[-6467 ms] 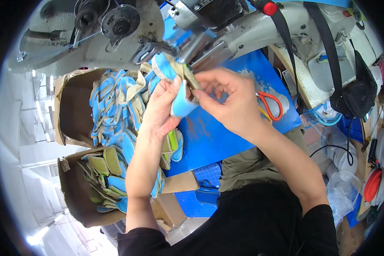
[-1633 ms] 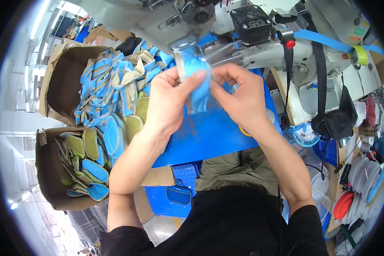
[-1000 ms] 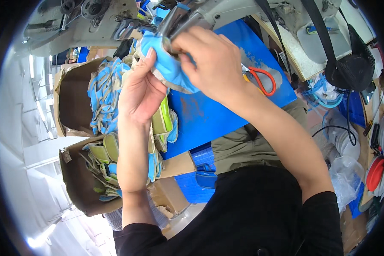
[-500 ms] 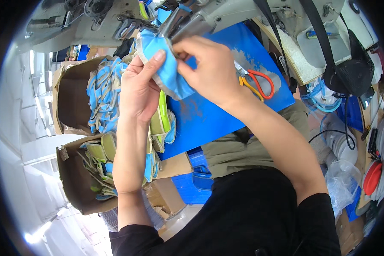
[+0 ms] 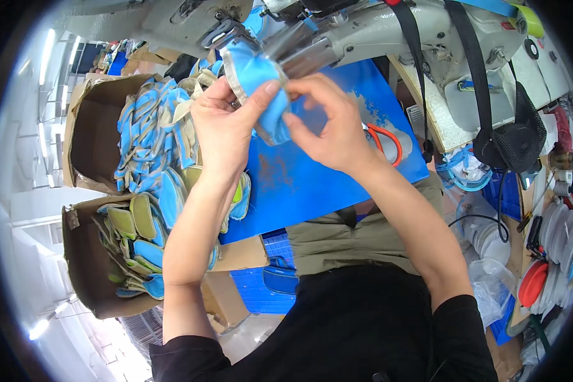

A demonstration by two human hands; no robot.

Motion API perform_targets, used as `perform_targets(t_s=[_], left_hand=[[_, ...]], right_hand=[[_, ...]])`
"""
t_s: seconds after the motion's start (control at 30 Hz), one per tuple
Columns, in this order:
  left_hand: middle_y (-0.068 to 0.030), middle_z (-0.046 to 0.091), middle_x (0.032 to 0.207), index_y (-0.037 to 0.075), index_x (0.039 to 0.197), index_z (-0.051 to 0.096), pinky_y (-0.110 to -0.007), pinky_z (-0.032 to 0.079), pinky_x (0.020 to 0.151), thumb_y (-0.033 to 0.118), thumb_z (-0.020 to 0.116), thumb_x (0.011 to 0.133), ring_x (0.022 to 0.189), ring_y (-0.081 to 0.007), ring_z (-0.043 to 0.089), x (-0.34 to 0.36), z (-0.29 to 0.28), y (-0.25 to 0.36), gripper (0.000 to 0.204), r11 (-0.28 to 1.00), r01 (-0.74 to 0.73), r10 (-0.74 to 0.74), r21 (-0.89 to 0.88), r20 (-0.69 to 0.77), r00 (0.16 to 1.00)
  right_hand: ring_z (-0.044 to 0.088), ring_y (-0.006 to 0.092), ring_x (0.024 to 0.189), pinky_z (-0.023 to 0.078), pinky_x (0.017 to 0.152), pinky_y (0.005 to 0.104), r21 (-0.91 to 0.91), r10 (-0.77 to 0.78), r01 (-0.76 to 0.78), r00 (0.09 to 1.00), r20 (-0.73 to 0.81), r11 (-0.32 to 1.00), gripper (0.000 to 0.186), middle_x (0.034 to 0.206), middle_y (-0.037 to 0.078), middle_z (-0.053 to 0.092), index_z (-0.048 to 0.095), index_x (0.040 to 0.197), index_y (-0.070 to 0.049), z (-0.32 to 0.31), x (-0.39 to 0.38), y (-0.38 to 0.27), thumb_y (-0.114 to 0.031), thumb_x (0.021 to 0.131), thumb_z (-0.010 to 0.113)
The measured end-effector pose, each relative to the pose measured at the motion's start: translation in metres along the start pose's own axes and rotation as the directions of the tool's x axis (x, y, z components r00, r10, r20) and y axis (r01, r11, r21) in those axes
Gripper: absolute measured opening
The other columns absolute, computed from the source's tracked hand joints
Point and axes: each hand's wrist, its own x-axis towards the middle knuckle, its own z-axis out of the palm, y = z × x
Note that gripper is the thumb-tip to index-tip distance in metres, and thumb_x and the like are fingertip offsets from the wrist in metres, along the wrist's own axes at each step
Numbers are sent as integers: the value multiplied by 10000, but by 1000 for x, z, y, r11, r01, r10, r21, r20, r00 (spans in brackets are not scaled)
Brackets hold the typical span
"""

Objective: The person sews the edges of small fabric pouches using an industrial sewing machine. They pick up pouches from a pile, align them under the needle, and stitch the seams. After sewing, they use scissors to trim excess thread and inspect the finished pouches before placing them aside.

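Note:
A blue fabric piece (image 5: 259,79) with a beige bound edge is held up just below a machine's metal parts. My left hand (image 5: 232,121) pinches its lower left part, thumb on the front and fingers behind. At its right edge is my right hand (image 5: 331,124), its curled fingers and thumb on the fabric with a gap between them; some fingertips are hidden or blurred. Red-handled scissors (image 5: 385,143) lie beyond my right wrist on the blue tabletop (image 5: 280,191), partly covered by the hand.
The grey sewing machine (image 5: 388,32) spans the top, with black straps (image 5: 477,63) hanging from it. On the left, one cardboard box (image 5: 92,137) sits beside many blue-and-beige pieces (image 5: 153,134); another box (image 5: 86,267) contains green and blue ones. White discs (image 5: 557,232) stand at the right.
The view has shifted, showing more of the machine. Both hands have moved slightly to the right in it with the fabric piece, and my right hand's grip has moved down along its edge.

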Motion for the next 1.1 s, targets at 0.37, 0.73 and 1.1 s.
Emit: perform_targets(t_s=[0.37,0.73,1.1], left_hand=[[-71,750,955,-5,1048,724,-250,544,766,40,816,832,827,-93,678,4,1,0,238,998,-22,23,-52,27,999],[-71,744,1027,18,1153,627,-262,538,855,21,827,811,913,-111,695,5,0,2,396,969,139,-134,-206,35,990],[-42,729,1006,34,1155,612,-257,552,804,9,792,838,873,-93,689,20,-3,4,366,928,196,-174,-315,98,980]], right_hand=[[660,226,765,502,652,316,-45,51,-54,996,-68,998,202,866,94,665,668,969,-52,12,1,1,-15,797,766],[662,228,773,522,687,322,-126,26,-27,1000,-9,992,208,896,115,673,667,970,-20,8,4,1,5,790,767],[615,170,731,497,671,298,-17,147,-148,989,-25,989,175,884,93,689,693,958,-17,11,3,3,-2,800,767]])
